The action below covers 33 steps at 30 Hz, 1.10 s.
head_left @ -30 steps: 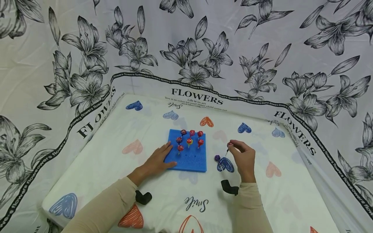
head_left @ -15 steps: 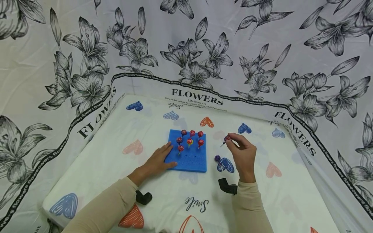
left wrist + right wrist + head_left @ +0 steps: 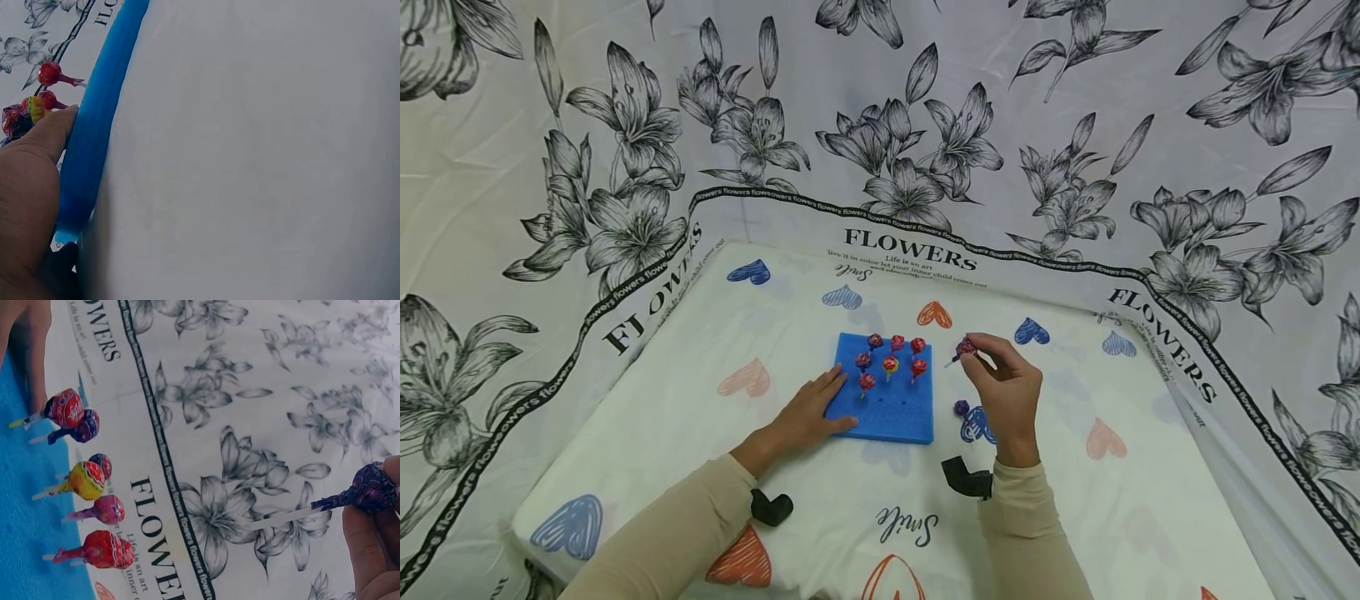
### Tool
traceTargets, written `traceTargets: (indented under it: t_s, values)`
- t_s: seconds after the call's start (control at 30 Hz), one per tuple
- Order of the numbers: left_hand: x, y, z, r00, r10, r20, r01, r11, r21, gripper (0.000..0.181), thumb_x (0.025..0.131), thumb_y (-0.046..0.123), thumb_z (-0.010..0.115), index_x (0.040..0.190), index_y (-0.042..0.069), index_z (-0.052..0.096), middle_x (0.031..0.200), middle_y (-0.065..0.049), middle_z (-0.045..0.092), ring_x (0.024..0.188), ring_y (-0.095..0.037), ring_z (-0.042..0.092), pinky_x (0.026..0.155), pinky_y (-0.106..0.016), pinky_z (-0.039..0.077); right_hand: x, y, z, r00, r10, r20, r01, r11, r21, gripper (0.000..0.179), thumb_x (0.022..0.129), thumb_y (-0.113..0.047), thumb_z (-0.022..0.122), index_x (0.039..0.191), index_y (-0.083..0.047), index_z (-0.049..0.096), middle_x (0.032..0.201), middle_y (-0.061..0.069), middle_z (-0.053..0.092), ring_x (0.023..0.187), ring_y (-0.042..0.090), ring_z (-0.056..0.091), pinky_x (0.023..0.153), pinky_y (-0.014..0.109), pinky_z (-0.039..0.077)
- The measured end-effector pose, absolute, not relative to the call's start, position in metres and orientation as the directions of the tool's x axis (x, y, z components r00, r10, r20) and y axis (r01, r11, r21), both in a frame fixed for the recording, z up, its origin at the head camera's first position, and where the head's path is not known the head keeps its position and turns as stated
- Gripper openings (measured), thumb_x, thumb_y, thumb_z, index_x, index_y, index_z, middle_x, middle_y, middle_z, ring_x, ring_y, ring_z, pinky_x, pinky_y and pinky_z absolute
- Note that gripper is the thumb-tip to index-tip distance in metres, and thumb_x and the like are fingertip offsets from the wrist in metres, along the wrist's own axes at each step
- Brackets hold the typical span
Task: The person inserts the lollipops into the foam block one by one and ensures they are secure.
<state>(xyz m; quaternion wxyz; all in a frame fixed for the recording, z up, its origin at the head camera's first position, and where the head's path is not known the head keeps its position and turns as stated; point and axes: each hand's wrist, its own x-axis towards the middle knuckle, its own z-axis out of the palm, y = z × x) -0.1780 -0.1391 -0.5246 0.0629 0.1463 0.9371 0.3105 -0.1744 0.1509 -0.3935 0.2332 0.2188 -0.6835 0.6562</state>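
A blue foam block [image 3: 891, 423] lies flat on the table with several wrapped lollipops standing in it, among them a yellow-and-red lollipop [image 3: 890, 364]. My left hand [image 3: 797, 419] rests with spread fingers on the block's left side; its thumb lies along the near left part. To the right of the block, my right hand [image 3: 1009, 392] pinches a purple-wrapped lollipop [image 3: 373, 487] by its head between thumb and fingers. Its white stick [image 3: 281, 520] points leftward toward the block, apart from it. Another purple lollipop [image 3: 961, 407] lies on the table just right of the block.
A white cloth with printed hearts covers the table [image 3: 820, 533]. Behind it hangs a flower-printed curtain [image 3: 910, 108]. Black wrist camera mounts [image 3: 966, 479] stick out beside both wrists. Small holes show in the block's near half.
My right hand has moved left toward the block, carrying the lollipop, whose stick has swung from pointing down to pointing left. My left hand stays on the block.
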Motion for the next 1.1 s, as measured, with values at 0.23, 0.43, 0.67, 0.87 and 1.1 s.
traceTargets:
  t_s: [0.23, 0.43, 0.67, 0.87, 1.1]
  values:
    - [-0.178, -0.139, -0.525, -0.947, 0.322, -0.023, 0.244, 0.761, 0.602, 0.089, 0.089, 0.055, 0.061, 0.155, 0.012, 0.021, 0.161, -0.003, 0.009, 0.144, -0.031, 0.01, 0.112, -0.052, 0.016, -0.173, 0.134, -0.394, -0.783, -0.03, 0.621, -0.621, -0.005, -0.784, 0.026, 0.085, 0.012, 0.066, 0.11, 0.01, 0.067, 0.112, 0.023, 0.062, 0.103, 0.03, 0.063, 0.089, 0.037, 0.049]
    - [-0.178, -0.138, -0.525, -0.948, 0.317, -0.016, 0.244, 0.76, 0.602, 0.089, 0.088, 0.056, 0.061, 0.155, 0.011, 0.021, 0.161, -0.004, 0.01, 0.144, -0.032, 0.011, 0.112, -0.053, 0.016, -0.175, 0.121, -0.399, -0.77, -0.058, 0.636, -0.635, -0.032, -0.772, 0.025, 0.087, 0.006, 0.067, 0.111, 0.006, 0.068, 0.112, 0.019, 0.064, 0.104, 0.033, 0.062, 0.09, 0.039, 0.049]
    - [-0.178, -0.138, -0.524, -0.948, 0.318, -0.009, 0.249, 0.761, 0.599, 0.089, 0.088, 0.056, 0.062, 0.154, 0.011, 0.023, 0.161, -0.005, 0.011, 0.144, -0.033, 0.012, 0.112, -0.053, 0.016, -0.177, 0.105, -0.41, -0.792, -0.09, 0.604, -0.6, -0.07, -0.797, 0.023, 0.086, 0.012, 0.066, 0.109, 0.011, 0.067, 0.111, 0.023, 0.063, 0.105, 0.034, 0.061, 0.09, 0.039, 0.049]
    - [-0.178, -0.138, -0.523, -0.948, 0.318, -0.015, 0.245, 0.758, 0.605, 0.089, 0.088, 0.055, 0.062, 0.154, 0.011, 0.023, 0.161, -0.005, 0.011, 0.144, -0.032, 0.011, 0.112, -0.052, 0.015, -0.168, 0.096, -0.411, -0.829, -0.126, 0.544, -0.544, -0.041, -0.838, 0.023, 0.086, 0.015, 0.063, 0.109, 0.017, 0.063, 0.112, 0.027, 0.061, 0.106, 0.042, 0.059, 0.087, 0.036, 0.05]
    - [-0.178, -0.139, -0.524, -0.946, 0.323, -0.002, 0.256, 0.755, 0.603, 0.089, 0.088, 0.054, 0.062, 0.154, 0.01, 0.023, 0.16, -0.005, 0.011, 0.144, -0.032, 0.012, 0.113, -0.051, 0.014, -0.167, 0.09, -0.416, -0.853, -0.137, 0.503, -0.503, -0.034, -0.863, 0.022, 0.086, 0.014, 0.063, 0.108, 0.018, 0.063, 0.112, 0.031, 0.06, 0.105, 0.029, 0.061, 0.088, 0.036, 0.05]
